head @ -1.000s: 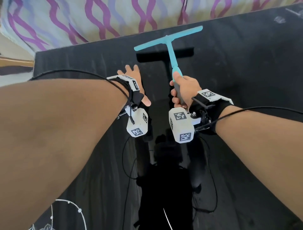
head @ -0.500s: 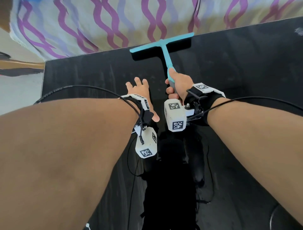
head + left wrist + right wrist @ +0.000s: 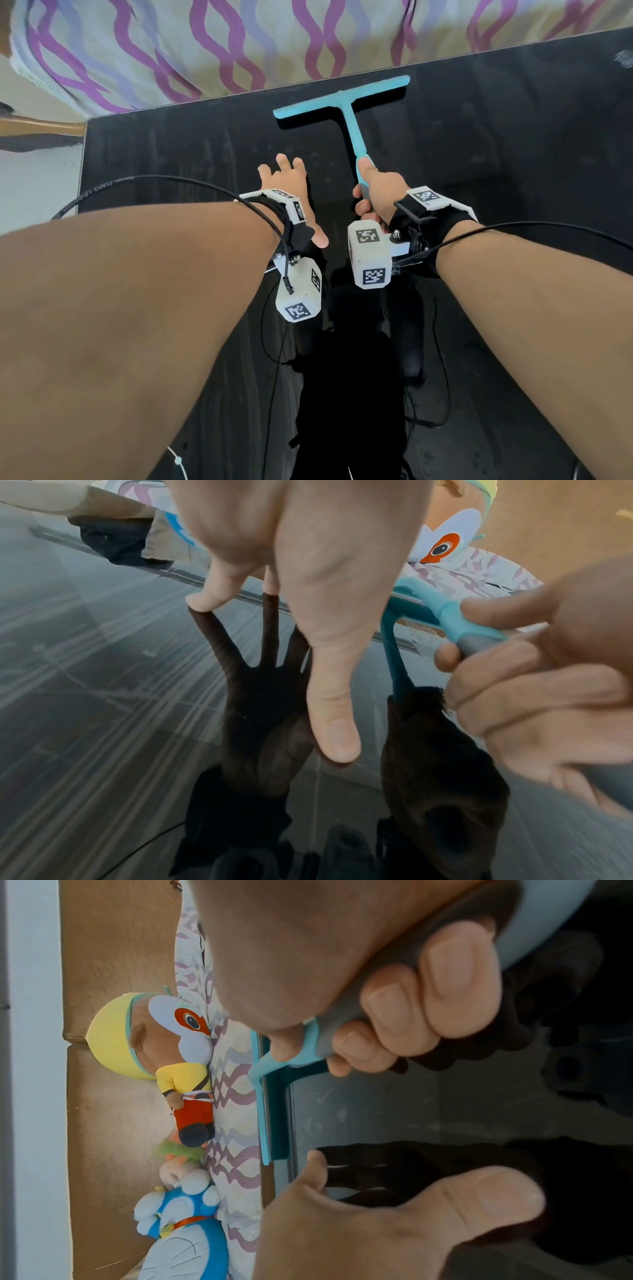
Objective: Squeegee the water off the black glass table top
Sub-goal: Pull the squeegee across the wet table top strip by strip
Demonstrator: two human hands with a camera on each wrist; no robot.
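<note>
A turquoise T-shaped squeegee (image 3: 346,109) lies with its blade on the black glass table top (image 3: 513,144), close to the far edge. My right hand (image 3: 376,195) grips its grey handle (image 3: 377,988), fingers curled round it. Its blade (image 3: 265,1112) runs along the table's far edge in the right wrist view. My left hand (image 3: 287,178) is just left of the handle, fingers spread straight, fingertips (image 3: 202,601) touching the glass. Streaks of water (image 3: 103,669) show on the glass to the left.
A sofa or bed with a purple wavy-patterned cover (image 3: 239,44) runs behind the table's far edge. Plush toys (image 3: 178,1047) lie on it. Black cables (image 3: 171,181) trail over my arms. The table's left edge (image 3: 84,154) borders pale floor.
The squeegee blade has gone from raised above the glass to resting on it near the far edge. Both hands have moved forward with it.
</note>
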